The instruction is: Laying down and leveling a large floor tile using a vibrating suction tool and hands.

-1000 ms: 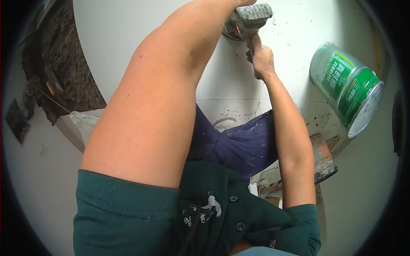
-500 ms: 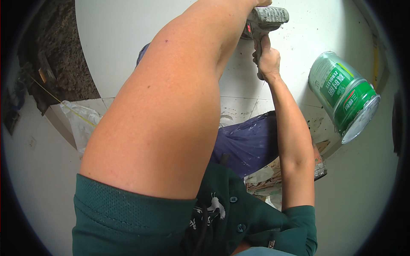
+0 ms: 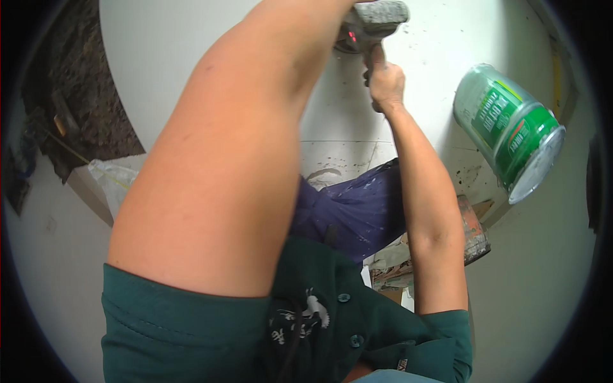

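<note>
My right hand (image 3: 387, 84) wraps round the handle of a grey, dirt-caked handheld power tool (image 3: 382, 14) with a chunky ribbed block and small red lights. Under the tool lies a large white tile (image 3: 434, 57), dotted with dark specks. My left arm reaches forward across the view to the tool. Only a sliver of my left hand (image 3: 359, 2) shows at the upper edge, beside the ribbed block; its fingers are out of sight. How the tool's underside meets the tile is hidden.
To the right is a green and white bucket (image 3: 507, 131). An orange, stained bucket (image 3: 472, 223) sits partly behind my right arm. Dark rough soil (image 3: 89, 96) borders the tile at left, with a translucent plastic sheet (image 3: 115, 182) nearer. My purple-trousered leg (image 3: 357, 210) is below.
The tool and both arms have shifted left and slightly up in the picture. The bucket and tile edge have shifted slightly too. My right hand keeps its grip.
</note>
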`<state>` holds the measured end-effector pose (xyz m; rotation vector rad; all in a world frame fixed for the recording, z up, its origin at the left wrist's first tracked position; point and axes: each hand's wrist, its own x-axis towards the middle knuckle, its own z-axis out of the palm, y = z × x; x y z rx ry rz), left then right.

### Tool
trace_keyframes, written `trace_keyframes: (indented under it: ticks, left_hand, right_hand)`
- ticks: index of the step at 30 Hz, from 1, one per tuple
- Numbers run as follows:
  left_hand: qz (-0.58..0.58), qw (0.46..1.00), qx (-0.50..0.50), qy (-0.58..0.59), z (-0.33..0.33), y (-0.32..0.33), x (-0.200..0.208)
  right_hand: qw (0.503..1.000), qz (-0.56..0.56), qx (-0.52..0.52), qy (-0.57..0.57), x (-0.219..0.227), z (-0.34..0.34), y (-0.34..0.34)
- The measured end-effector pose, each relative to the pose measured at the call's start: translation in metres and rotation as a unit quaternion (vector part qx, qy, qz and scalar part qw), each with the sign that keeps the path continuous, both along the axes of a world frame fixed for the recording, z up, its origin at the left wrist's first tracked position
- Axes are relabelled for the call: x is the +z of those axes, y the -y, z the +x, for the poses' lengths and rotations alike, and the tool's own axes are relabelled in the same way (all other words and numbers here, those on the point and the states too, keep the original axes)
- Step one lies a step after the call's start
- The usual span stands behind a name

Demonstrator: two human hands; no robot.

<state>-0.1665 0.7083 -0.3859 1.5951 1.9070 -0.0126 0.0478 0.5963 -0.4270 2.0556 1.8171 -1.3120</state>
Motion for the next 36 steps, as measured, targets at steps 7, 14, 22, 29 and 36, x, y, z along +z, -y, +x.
trace_keyframes:
  ticks: [7, 14, 22, 29, 36]
  left_hand:
    - [0.030, 0.999, -0.020, -0.018, -0.002, 0.002, 0.001]
    - [0.079, 0.994, -0.024, 0.066, -0.007, 0.016, 0.012]
    - [0.002, 1.000, -0.029, 0.009, -0.002, 0.000, 0.005]
    - [0.073, 0.994, -0.037, 0.065, -0.011, 0.014, 0.005]
    - [-0.007, 0.999, -0.042, 0.009, -0.001, -0.002, 0.007]
  right_hand:
    - [1.000, 0.009, 0.021, 0.016, 0.001, -0.007, 0.002]
    - [0.999, 0.010, 0.027, 0.021, 0.005, -0.005, 0.002]
    - [0.999, 0.010, 0.029, 0.021, 0.007, -0.005, 0.002]
    - [0.999, 0.016, 0.028, 0.035, 0.005, -0.006, 0.003]
    - [1.000, -0.005, 0.017, 0.023, 0.010, -0.009, 0.000]
